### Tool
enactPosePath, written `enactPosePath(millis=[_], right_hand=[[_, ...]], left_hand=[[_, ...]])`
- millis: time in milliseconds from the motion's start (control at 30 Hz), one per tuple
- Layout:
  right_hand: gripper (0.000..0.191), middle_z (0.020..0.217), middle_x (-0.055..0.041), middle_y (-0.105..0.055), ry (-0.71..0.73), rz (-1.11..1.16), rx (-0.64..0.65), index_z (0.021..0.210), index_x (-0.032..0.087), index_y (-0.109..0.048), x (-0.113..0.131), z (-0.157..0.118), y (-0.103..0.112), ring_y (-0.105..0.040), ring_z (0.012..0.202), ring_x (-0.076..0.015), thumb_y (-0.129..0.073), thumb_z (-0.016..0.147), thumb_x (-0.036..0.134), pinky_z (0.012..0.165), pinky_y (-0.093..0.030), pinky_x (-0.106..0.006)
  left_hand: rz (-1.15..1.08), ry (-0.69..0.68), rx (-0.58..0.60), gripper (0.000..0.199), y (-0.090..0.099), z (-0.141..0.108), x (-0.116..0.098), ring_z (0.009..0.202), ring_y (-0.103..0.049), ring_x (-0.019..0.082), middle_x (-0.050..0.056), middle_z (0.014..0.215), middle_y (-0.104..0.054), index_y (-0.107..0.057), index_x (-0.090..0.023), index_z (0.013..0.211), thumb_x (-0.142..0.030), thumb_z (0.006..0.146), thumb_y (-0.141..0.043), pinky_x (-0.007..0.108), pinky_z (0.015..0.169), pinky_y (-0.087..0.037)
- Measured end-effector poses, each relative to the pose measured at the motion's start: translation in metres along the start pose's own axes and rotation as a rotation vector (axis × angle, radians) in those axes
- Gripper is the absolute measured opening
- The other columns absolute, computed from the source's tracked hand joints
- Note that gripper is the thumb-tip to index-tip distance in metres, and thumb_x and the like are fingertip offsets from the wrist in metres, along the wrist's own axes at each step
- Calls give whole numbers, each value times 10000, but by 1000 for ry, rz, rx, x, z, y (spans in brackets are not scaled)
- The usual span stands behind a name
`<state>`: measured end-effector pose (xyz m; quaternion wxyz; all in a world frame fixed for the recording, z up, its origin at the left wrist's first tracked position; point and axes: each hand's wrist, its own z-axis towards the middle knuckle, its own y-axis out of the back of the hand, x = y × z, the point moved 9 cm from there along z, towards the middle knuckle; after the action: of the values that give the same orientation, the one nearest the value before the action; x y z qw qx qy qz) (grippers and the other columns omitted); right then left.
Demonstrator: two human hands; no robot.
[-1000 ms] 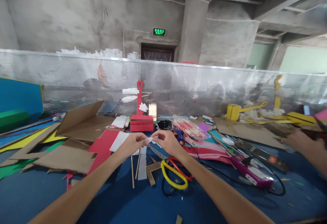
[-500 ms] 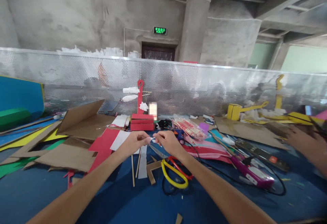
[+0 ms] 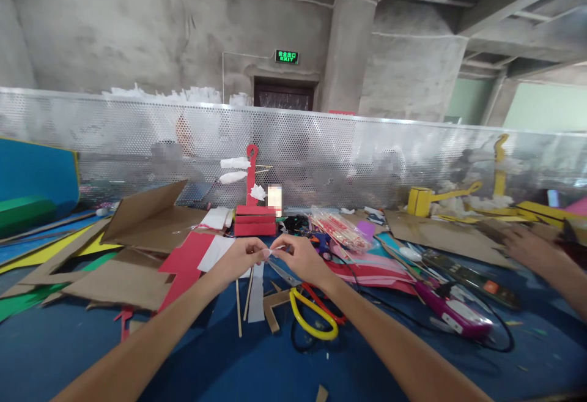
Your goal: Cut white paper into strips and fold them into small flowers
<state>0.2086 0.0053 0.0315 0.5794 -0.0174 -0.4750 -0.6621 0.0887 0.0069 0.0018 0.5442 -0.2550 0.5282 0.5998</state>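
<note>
My left hand (image 3: 247, 253) and my right hand (image 3: 298, 258) meet over the middle of the table, fingertips almost together. Both pinch a small piece of white paper (image 3: 269, 253), mostly covered by the fingers. Just beneath them lie scissors (image 3: 314, 322) with one yellow and one red handle loop, blades pointing up toward my fingers. A white paper strip (image 3: 257, 301) and thin wooden sticks (image 3: 239, 307) rest below my left hand. An L-shaped cardboard piece (image 3: 271, 316) touches the area beside the scissors.
Behind my hands stands a red box (image 3: 255, 221) with an upright hooked post carrying white pieces. Cardboard (image 3: 131, 279) and red card (image 3: 181, 264) lie left. Bagged sticks (image 3: 342, 230), a purple device (image 3: 454, 313) and a black cable lie right. Another person's hand (image 3: 532, 252) is at far right.
My right hand has shifted slightly, its fingers now closer to my left fingertips, and less of the white paper shows. The other person's hand moved a little left.
</note>
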Motion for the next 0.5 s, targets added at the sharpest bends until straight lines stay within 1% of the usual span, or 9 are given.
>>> enactPosePath(millis=[100,300,400,500], right_hand=[[124,788,-18,-687,1,-16,-21,833,169,-665,-3,1,2,-618,726,-145,-595,843,270,635,-417,-217],[100,739,2,-676,0,-108,-49,802,175,-671,-5,2,4,-591,663,-127,-597,833,237,618,-384,-216],[153,701,2,-678,1,-152,-44,766,173,-669,-3,2,4,-588,639,-123,-573,855,252,624,-375,-218],[263,663,-2,-671,11,-181,-18,716,165,-648,0,1,2,-588,613,-116,-512,903,292,616,-365,-215]], left_hand=[[-4,-14,-2,315,0,1,1,575,-471,103,-6,631,-555,-649,-127,781,-441,751,-628,217,539,-366],[-10,-7,-20,309,2,4,5,583,-469,103,-1,637,-563,-657,-118,773,-424,733,-656,219,549,-357],[-7,-9,-25,297,2,4,3,597,-479,109,6,650,-576,-661,-117,782,-411,739,-651,223,560,-360],[-5,-9,-25,291,1,2,-2,594,-473,108,5,641,-571,-661,-110,776,-398,735,-653,224,559,-352]])
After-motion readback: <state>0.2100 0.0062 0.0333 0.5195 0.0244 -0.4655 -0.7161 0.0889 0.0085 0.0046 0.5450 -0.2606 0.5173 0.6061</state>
